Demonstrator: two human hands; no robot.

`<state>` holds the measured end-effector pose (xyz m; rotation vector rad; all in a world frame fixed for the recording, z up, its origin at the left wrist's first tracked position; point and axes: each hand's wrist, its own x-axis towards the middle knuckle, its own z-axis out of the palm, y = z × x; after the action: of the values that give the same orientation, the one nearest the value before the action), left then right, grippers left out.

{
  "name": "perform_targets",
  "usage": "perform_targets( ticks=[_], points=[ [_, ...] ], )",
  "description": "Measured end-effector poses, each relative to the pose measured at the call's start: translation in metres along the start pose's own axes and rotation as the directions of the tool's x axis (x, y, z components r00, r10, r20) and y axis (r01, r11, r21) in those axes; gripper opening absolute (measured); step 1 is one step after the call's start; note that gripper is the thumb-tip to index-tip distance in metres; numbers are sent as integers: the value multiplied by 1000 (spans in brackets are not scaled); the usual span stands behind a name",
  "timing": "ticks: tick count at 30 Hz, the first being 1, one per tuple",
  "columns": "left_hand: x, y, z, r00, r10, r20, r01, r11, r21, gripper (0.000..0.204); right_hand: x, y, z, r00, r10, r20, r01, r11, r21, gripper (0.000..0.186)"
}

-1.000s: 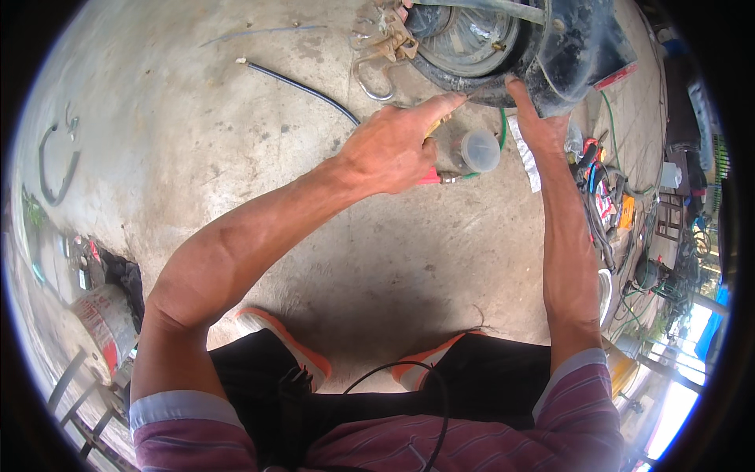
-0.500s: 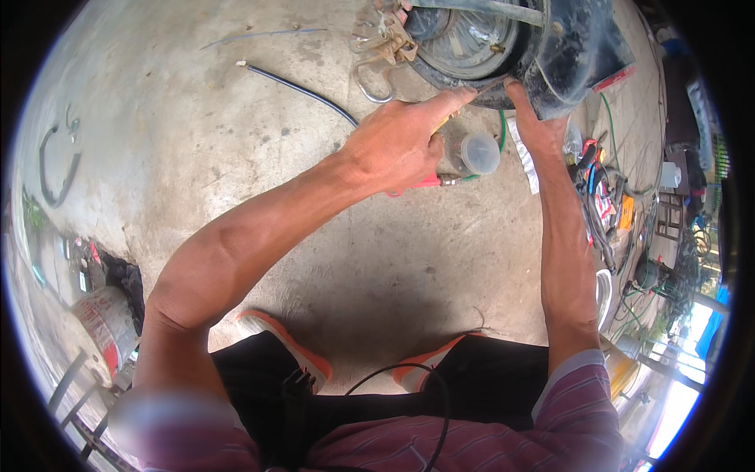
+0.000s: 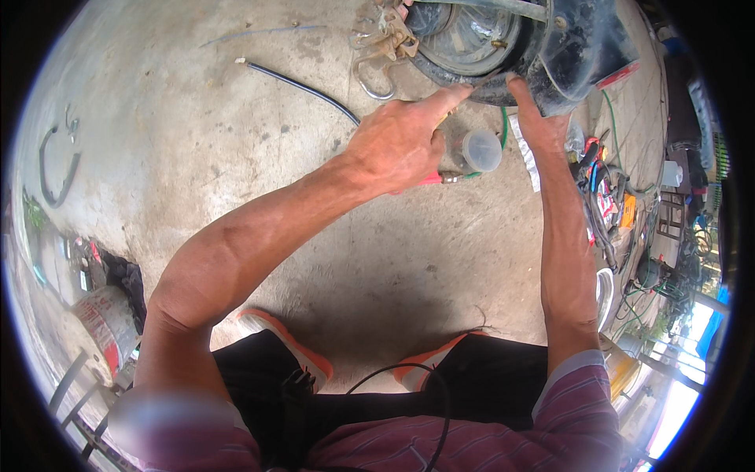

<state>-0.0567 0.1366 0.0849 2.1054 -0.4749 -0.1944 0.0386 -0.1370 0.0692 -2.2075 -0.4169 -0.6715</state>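
A dusty wheel with a black tire (image 3: 442,72) is at the top, under a black mudguard (image 3: 602,51). My left hand (image 3: 397,141) is closed, its index finger stretched along to the tire's near edge. A sliver of yellow shows beneath that finger; the rest of whatever is in the hand is hidden. My right hand (image 3: 541,118) grips the tire from the right, thumb on its near edge, other fingers out of sight behind it. Below the left hand, a red tool (image 3: 429,180) with a metal fitting lies partly covered, next to a clear lidded container (image 3: 481,151).
Rusty metal clamps (image 3: 385,39) lie left of the wheel. A black hose piece (image 3: 303,90) stretches over the concrete. A paper strip (image 3: 525,153) and tangled cables and tools (image 3: 602,189) are on the right. A bucket (image 3: 106,330) stands at far left.
The mudguard and wheel have shifted very slightly in view. Both hands keep nearly the same place at the tire's edge.
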Motion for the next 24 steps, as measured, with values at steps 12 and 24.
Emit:
perform_targets(
  ticks=[12, 24],
  points=[
    [0, 9, 6, 999, 11, -46, -19, 986, -166, 63, 0, -8, 14, 992, -4, -125, 24, 988, 154, 59],
    [10, -8, -10, 996, 91, 8, -90, 996, -7, 65, 0, -7, 16, 991, -32, -131, 52, 987, 150, 54]
  ],
)
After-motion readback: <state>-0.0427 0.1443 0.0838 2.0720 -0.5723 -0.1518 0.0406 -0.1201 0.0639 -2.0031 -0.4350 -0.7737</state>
